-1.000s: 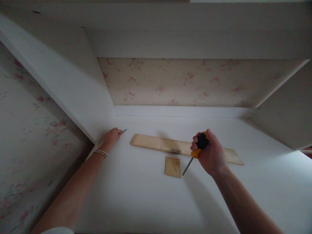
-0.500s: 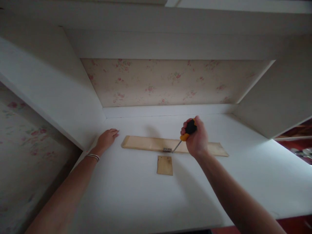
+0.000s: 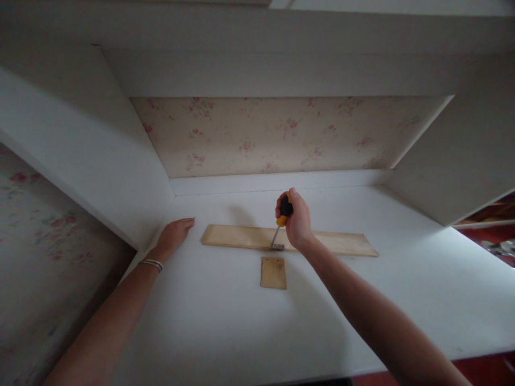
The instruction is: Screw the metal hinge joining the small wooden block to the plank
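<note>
My right hand (image 3: 298,217) is wrapped round the black and yellow handle of a screwdriver (image 3: 285,209). The screwdriver slants down, its tip at the left part of a small metal hinge (image 3: 277,247). That hinge sits on the near edge of a long, pale wooden strip (image 3: 241,236), which lies across the white surface. Just in front of the hinge is a small square wooden piece (image 3: 273,273) with small holes along its far edge. Off the strip's left end, my left hand (image 3: 174,237) rests on the white surface, fingers stretched out and holding nothing.
White side panels stand at left (image 3: 92,128) and right (image 3: 454,145) of the white surface (image 3: 225,327). Floral wallpaper (image 3: 257,134) shows behind a white frame, with a low ledge (image 3: 281,181) beneath it. Red and shiny items (image 3: 499,249) show beyond the right edge.
My right hand has moved left with the screwdriver, whose tip has gone from the hinge's right end to its left part. My left hand has barely moved.
</note>
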Action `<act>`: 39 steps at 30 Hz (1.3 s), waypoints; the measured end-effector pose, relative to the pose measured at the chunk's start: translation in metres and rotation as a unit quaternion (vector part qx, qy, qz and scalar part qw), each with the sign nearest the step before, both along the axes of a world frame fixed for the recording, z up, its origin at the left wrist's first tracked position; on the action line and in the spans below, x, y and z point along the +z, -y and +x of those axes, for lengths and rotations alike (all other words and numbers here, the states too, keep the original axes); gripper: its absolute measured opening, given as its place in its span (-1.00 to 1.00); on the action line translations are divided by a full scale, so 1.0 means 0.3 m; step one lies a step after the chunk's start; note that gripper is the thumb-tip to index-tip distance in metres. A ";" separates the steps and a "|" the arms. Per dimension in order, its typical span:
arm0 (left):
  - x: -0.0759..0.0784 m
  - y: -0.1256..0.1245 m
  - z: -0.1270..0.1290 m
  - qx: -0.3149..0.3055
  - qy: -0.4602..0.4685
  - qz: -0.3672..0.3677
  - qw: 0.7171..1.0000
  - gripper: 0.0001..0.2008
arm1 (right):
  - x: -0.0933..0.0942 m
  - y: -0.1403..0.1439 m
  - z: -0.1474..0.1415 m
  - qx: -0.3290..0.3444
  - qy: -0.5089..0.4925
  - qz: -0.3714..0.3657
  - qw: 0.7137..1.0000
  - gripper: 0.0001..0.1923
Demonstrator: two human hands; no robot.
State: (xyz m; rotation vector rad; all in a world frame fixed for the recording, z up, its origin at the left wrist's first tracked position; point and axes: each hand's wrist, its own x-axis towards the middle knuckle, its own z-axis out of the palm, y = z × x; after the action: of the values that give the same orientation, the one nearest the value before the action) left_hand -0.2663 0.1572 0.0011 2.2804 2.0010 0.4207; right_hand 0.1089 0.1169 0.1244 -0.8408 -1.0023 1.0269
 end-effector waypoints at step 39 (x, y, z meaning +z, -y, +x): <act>0.018 0.288 0.810 -0.151 0.051 0.166 0.973 -0.85 | 0.392 -0.064 0.003 0.251 0.841 0.021 0.479 -0.67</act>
State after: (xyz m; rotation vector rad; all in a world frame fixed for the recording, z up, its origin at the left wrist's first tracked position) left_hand -0.0232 0.0706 0.0065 2.6357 1.5967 0.8792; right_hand 0.1099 0.1361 0.2419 -1.5313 -3.0951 0.2253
